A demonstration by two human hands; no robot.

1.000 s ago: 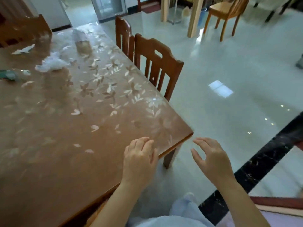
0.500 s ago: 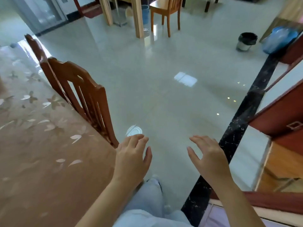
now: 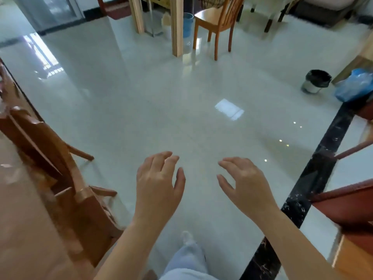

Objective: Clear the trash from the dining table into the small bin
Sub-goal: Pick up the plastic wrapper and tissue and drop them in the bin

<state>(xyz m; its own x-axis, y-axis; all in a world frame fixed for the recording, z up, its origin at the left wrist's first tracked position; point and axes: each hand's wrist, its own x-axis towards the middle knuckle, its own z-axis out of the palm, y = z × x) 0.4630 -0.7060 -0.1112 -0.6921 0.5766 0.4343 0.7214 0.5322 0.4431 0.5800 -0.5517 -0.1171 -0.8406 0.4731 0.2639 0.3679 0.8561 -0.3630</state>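
Observation:
My left hand point(image 3: 159, 184) and my right hand point(image 3: 246, 182) hover side by side over the shiny tiled floor, fingers spread, both holding nothing. A small bin point(image 3: 315, 81) with a black liner stands on the floor at the far right. Only the corner of the brown dining table point(image 3: 24, 229) shows at the lower left, blurred, and no trash on it is in view.
A wooden chair point(image 3: 46, 150) stands against the table at the left. Farther off are another wooden chair point(image 3: 218, 21), two pale posts point(image 3: 177, 25) and a blue basket point(image 3: 187, 23). A blue plastic bag point(image 3: 355, 85) lies beside the small bin. A black marble strip point(image 3: 310, 178) crosses the floor at right.
The view has swung right, away from the table and its trash, toward the open floor and the small bin. Both hands stayed in front of me, fingers apart.

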